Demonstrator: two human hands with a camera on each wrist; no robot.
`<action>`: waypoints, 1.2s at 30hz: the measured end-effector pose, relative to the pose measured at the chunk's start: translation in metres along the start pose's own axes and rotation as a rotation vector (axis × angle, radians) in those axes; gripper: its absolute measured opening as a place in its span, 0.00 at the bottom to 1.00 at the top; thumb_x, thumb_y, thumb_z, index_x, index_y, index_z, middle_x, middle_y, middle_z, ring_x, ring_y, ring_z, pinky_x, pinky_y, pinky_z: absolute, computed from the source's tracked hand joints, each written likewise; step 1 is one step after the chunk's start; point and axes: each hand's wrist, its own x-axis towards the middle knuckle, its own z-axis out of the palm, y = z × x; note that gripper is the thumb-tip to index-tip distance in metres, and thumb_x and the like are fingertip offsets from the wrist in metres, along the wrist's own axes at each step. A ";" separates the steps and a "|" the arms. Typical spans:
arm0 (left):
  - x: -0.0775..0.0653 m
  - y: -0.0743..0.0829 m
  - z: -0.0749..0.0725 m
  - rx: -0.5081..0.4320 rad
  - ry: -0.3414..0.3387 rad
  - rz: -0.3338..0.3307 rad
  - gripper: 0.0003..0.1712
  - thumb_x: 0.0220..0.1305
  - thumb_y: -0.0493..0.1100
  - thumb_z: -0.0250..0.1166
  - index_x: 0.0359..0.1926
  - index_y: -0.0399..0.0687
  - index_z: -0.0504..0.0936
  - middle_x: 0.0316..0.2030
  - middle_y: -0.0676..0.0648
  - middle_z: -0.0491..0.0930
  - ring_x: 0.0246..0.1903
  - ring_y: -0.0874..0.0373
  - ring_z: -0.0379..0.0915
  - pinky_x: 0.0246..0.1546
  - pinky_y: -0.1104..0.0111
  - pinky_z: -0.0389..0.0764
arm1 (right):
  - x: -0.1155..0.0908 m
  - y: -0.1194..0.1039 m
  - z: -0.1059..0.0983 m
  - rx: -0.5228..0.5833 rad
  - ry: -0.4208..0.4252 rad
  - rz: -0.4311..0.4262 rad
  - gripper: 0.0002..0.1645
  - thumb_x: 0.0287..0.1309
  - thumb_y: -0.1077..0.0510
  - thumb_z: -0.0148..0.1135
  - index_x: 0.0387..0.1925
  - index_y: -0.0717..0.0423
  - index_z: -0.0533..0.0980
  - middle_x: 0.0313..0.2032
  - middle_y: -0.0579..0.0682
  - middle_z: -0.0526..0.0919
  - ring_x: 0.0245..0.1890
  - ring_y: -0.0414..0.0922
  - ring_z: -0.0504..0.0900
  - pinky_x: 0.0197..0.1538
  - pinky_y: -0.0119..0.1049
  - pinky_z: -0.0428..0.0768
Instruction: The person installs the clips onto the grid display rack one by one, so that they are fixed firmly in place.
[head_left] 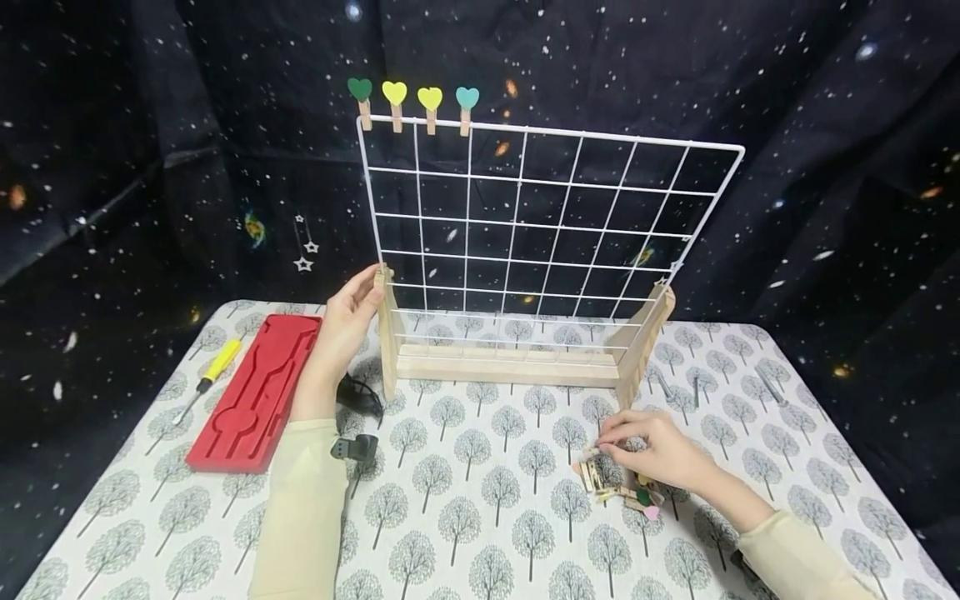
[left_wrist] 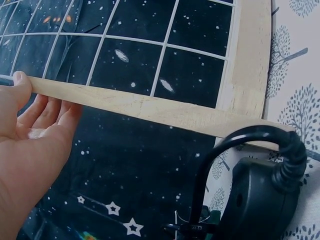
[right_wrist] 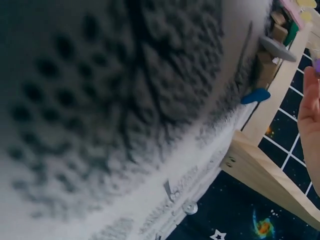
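Observation:
A white wire grid [head_left: 517, 177] stands tilted in a wooden stand [head_left: 510, 367]. My left hand [head_left: 345, 325] grips the upper end of the stand's left post [left_wrist: 140, 106], thumb on one side and fingers on the other. Four heart-topped clothespins, one dark green [head_left: 360, 90], two yellow [head_left: 394, 93] and one teal [head_left: 467, 98], sit along the grid's top left edge. Over a small pile of clothespins [head_left: 630, 497] in front of the right post, my right hand [head_left: 660, 450] pinches a small clothespin; a purple bit [right_wrist: 317, 65] shows at its fingertips, the rest mostly hidden.
Left of the stand lies a red moulded tray [head_left: 251, 400], with a yellow-handled screwdriver [head_left: 213, 367] beside it. A black cable [head_left: 362, 396] lies near my left wrist. Small metal pieces [head_left: 696, 392] rest behind and right of the right post. A dark starry cloth [head_left: 150, 167] hangs behind.

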 end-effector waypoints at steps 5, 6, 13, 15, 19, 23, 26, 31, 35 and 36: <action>-0.001 0.000 -0.001 0.003 -0.003 0.002 0.28 0.59 0.53 0.52 0.61 0.54 0.62 0.58 0.46 0.65 0.58 0.58 0.59 0.59 0.62 0.58 | 0.007 -0.016 -0.007 0.166 0.081 0.070 0.09 0.51 0.64 0.57 0.35 0.54 0.79 0.39 0.48 0.79 0.40 0.38 0.76 0.42 0.30 0.76; -0.001 0.000 -0.001 -0.002 -0.002 0.004 0.28 0.60 0.52 0.52 0.61 0.53 0.62 0.58 0.46 0.65 0.58 0.58 0.60 0.59 0.62 0.58 | 0.012 -0.022 -0.011 0.205 0.094 0.082 0.09 0.52 0.65 0.55 0.36 0.55 0.78 0.39 0.49 0.79 0.40 0.39 0.76 0.43 0.30 0.76; -0.009 0.014 0.000 -0.009 -0.022 -0.002 0.27 0.62 0.46 0.51 0.61 0.45 0.60 0.58 0.41 0.63 0.59 0.54 0.58 0.60 0.60 0.56 | 0.075 -0.082 -0.056 0.349 0.214 0.097 0.09 0.59 0.63 0.47 0.37 0.63 0.73 0.26 0.50 0.79 0.25 0.42 0.76 0.25 0.28 0.76; -0.010 0.018 0.001 -0.005 -0.022 0.004 0.27 0.62 0.45 0.50 0.61 0.43 0.60 0.58 0.40 0.62 0.59 0.52 0.57 0.60 0.60 0.56 | 0.100 -0.103 -0.073 0.343 0.321 0.064 0.10 0.58 0.63 0.49 0.38 0.65 0.73 0.23 0.49 0.80 0.23 0.41 0.77 0.24 0.26 0.76; -0.010 0.021 0.002 0.003 -0.020 0.018 0.27 0.63 0.45 0.50 0.61 0.41 0.59 0.58 0.39 0.63 0.59 0.52 0.57 0.60 0.60 0.57 | 0.148 -0.144 -0.108 0.342 0.500 -0.074 0.09 0.53 0.66 0.55 0.34 0.71 0.75 0.24 0.49 0.82 0.24 0.40 0.80 0.29 0.27 0.78; -0.009 0.021 0.002 -0.012 -0.018 0.010 0.27 0.62 0.45 0.51 0.61 0.42 0.60 0.58 0.39 0.63 0.59 0.53 0.57 0.60 0.59 0.57 | 0.186 -0.171 -0.132 0.367 0.531 -0.204 0.09 0.50 0.67 0.57 0.31 0.73 0.76 0.25 0.52 0.81 0.24 0.41 0.80 0.34 0.31 0.79; -0.007 0.015 0.002 -0.018 -0.015 -0.001 0.28 0.61 0.47 0.52 0.61 0.46 0.61 0.58 0.41 0.63 0.59 0.53 0.58 0.60 0.59 0.56 | 0.209 -0.179 -0.144 0.403 0.495 -0.179 0.12 0.50 0.65 0.58 0.36 0.69 0.77 0.29 0.53 0.79 0.28 0.41 0.79 0.37 0.28 0.77; -0.002 0.002 0.000 0.007 -0.010 0.007 0.28 0.60 0.51 0.52 0.61 0.52 0.62 0.58 0.44 0.64 0.58 0.56 0.59 0.60 0.60 0.57 | 0.240 -0.182 -0.155 0.410 0.443 -0.034 0.19 0.46 0.62 0.62 0.43 0.61 0.76 0.32 0.50 0.81 0.32 0.40 0.80 0.42 0.26 0.74; -0.001 -0.001 0.000 0.015 0.000 0.013 0.28 0.59 0.53 0.52 0.61 0.54 0.62 0.58 0.46 0.65 0.58 0.58 0.60 0.59 0.62 0.58 | 0.260 -0.188 -0.161 0.388 0.454 0.096 0.20 0.37 0.59 0.69 0.37 0.60 0.79 0.30 0.47 0.83 0.33 0.38 0.81 0.45 0.29 0.75; -0.001 -0.001 0.000 0.016 0.005 0.012 0.28 0.59 0.53 0.52 0.60 0.54 0.62 0.58 0.46 0.65 0.57 0.58 0.60 0.59 0.62 0.58 | 0.264 -0.189 -0.162 0.381 0.456 0.117 0.20 0.35 0.58 0.70 0.36 0.60 0.79 0.29 0.47 0.84 0.33 0.38 0.81 0.45 0.29 0.75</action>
